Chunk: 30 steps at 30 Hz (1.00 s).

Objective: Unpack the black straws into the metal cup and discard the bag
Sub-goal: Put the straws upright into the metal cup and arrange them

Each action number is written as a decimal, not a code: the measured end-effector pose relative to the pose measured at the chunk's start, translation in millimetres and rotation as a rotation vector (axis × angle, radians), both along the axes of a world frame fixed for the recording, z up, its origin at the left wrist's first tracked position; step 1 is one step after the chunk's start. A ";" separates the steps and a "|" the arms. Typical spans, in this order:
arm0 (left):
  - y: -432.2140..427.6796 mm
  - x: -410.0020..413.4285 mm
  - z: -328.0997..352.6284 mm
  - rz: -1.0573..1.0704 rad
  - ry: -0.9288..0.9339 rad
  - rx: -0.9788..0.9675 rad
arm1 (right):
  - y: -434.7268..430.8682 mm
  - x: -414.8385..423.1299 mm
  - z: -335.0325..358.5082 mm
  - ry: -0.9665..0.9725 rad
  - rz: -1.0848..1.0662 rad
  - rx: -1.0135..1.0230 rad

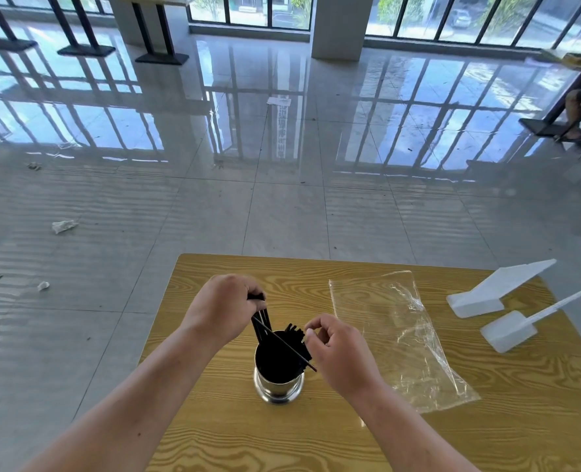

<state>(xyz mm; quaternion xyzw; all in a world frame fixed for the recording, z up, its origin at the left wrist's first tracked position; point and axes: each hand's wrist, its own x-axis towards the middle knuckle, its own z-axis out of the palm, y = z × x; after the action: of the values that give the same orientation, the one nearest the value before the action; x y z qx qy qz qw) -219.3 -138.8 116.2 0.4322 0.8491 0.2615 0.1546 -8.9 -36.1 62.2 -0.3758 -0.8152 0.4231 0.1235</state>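
A shiny metal cup stands upright on the wooden table, near its middle. Black straws stick out of its mouth, and one lies slanted across the rim. My left hand is above the cup's far left side, closed on the tops of a few straws whose lower ends reach into the cup. My right hand hovers at the cup's right rim, its fingertips pinched next to the straw tops. The clear plastic bag lies flat and empty on the table, right of my right hand.
Two white foam pieces lie at the table's right edge. Beyond the table is a glossy tiled floor with scraps of litter. A seated person's legs show at far right.
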 end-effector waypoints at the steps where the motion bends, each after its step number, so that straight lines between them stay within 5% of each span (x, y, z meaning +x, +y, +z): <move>1: 0.2 1.1 -1.0 0.003 -0.003 -0.001 | 0.3 1.0 -0.4 0.004 -0.002 0.001; 13: 4.0 -1.5 -1.6 0.057 -0.083 0.038 | -15.2 -28.5 10.0 -0.232 0.227 0.301; 19: -3.1 -29.8 0.6 0.180 -0.399 0.216 | 8.4 -14.5 26.0 -0.190 0.118 0.431; 30: -35.4 -49.0 -3.3 0.466 -0.875 0.456 | 35.4 -2.2 34.0 0.167 -0.102 -0.107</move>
<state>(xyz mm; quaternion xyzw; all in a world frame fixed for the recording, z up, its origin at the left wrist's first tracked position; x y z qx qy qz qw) -268.3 -174.2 112.8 0.1060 0.7006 0.6217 0.3339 -11.1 -0.7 96.2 -0.3863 -0.7582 0.4889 0.1922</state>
